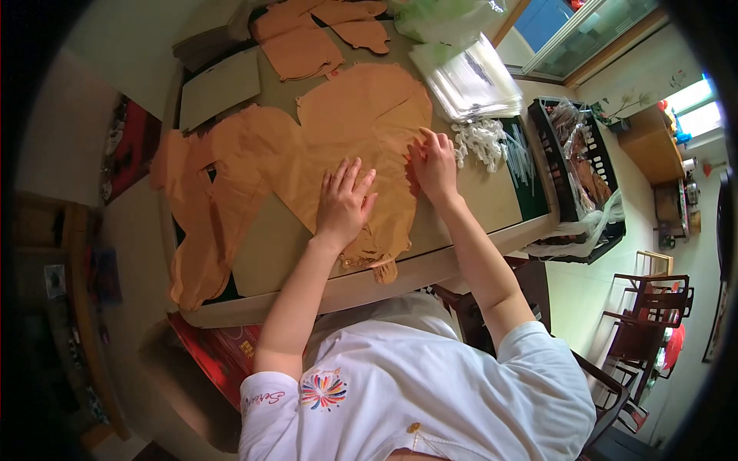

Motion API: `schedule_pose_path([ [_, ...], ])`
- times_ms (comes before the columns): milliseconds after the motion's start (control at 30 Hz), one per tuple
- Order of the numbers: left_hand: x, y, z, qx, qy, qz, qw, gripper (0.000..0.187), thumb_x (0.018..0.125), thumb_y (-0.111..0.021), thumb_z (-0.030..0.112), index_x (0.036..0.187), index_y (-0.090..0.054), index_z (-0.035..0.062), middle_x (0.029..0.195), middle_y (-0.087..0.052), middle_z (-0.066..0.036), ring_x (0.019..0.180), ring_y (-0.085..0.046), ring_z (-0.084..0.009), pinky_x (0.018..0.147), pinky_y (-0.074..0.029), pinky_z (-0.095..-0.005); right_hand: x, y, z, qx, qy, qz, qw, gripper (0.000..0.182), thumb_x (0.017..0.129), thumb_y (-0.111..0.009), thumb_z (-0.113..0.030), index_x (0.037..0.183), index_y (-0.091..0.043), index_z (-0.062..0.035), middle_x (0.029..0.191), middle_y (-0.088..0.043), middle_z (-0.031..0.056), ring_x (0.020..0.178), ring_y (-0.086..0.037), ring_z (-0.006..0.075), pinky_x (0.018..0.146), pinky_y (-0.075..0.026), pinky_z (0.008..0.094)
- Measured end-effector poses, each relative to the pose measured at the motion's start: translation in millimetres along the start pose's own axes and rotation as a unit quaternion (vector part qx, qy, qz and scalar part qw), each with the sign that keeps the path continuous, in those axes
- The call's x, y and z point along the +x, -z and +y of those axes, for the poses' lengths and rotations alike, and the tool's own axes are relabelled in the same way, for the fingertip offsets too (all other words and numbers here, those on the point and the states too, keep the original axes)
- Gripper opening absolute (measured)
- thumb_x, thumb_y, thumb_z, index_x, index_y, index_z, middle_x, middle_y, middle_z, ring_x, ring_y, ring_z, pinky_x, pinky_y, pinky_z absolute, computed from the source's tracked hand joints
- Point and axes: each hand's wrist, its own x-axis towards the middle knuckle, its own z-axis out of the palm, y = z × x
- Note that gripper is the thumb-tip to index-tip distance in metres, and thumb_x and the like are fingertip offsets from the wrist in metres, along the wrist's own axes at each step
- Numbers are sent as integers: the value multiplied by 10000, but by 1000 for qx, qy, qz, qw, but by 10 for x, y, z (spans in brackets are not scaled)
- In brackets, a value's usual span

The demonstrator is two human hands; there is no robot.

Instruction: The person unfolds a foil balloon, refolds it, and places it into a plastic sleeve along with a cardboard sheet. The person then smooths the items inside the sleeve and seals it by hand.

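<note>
A large orange-brown flat sheet-like piece (338, 146), which looks like thin plastic or foil, lies spread over the table, with long lobes reaching to the left. My left hand (346, 201) rests on its middle with the fingers spread. At its right edge my right hand (435, 165) has its fingers bent together on the material; what they hold, if anything, is too small to make out. A reddish patch (413, 170) shows beside the right fingers. The lower end of the piece is bunched near the table's front edge.
More orange-brown pieces (296, 42) lie at the back. Clear plastic bags (473, 81), white ties (484, 142) and thin sticks (520, 157) are at the right of the table (492, 201). A black crate (576, 161) stands beyond. Grey board (221, 88) lies back left.
</note>
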Motion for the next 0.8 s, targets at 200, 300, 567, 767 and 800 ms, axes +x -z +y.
schedule_pose_path([
  [200,-5,3,-2,1,0,-10,1000,417,881,-618,257,1278,-554,147,1418,-430,-126,1345,-361,-307,1084,-286,-526,151,77,-134,33,-62,-98,993,277,827,-654,-230,991,-594,-14,918,-610,145,871,-595,322,761,-502,391],
  [300,13,48,21,-5,11,-20,1000,413,884,-605,262,1274,-549,140,1424,-419,-127,1346,-354,-317,1078,-284,-528,209,165,-311,327,-177,-155,916,234,867,-587,-178,1026,-602,-7,1012,-626,154,897,-615,318,777,-515,392],
  [567,-3,0,8,-17,6,0,1000,421,860,-627,249,1257,-559,125,1373,-462,-137,1313,-381,-333,1060,-297,-527,-218,-144,-164,-12,164,-132,977,343,883,-556,-112,1219,-568,-40,1370,-477,156,1332,-382,303,1121,-276,453],
  [767,26,45,10,-17,-5,27,999,288,859,-615,158,1134,-591,77,1249,-529,-126,1250,-446,-329,1016,-366,-479,-280,-60,-325,-30,211,-164,963,406,937,-507,-196,1318,-515,-57,1397,-476,98,1362,-356,254,1129,-258,446],
  [800,35,79,12,-79,22,71,994,261,865,-600,134,1117,-590,69,1217,-541,-126,1227,-466,-330,1000,-386,-460,-284,-66,-322,-35,213,-162,963,405,938,-506,-198,1319,-516,-60,1399,-475,95,1361,-358,252,1128,-259,446],
])
